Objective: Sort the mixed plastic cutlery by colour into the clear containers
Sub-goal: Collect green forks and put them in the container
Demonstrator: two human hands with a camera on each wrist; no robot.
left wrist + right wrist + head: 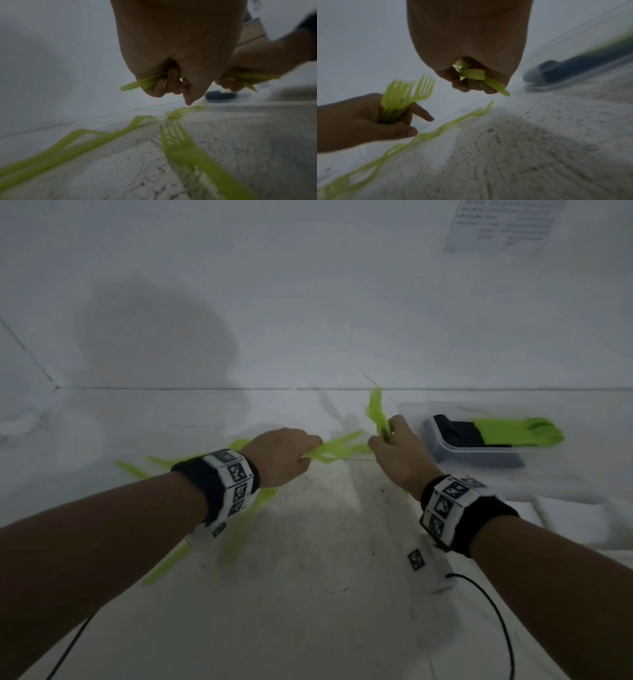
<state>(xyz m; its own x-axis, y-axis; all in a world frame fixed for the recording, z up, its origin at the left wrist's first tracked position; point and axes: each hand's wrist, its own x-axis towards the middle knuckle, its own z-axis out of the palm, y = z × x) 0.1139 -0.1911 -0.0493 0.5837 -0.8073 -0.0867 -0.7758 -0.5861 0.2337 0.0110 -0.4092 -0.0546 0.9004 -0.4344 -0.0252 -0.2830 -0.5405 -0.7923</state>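
Note:
My left hand (301,457) grips a bunch of lime green forks (337,447), tines pointing right; the right wrist view shows that bunch of green forks (407,94) fanned above the fist. My right hand (387,436) grips more green cutlery (376,408), which stands up out of the fist, handles (481,77) showing below. The two hands are close together above the table. Loose green cutlery (239,525) lies under and left of my left wrist, among it a fork (180,146). A clear container (479,458) at the right holds dark cutlery (459,433) and green pieces (513,431).
The white table meets a white wall (239,302) just behind the hands. A printed sheet (503,224) hangs on the wall at top right. Black cables (496,611) run over the near table by my right forearm.

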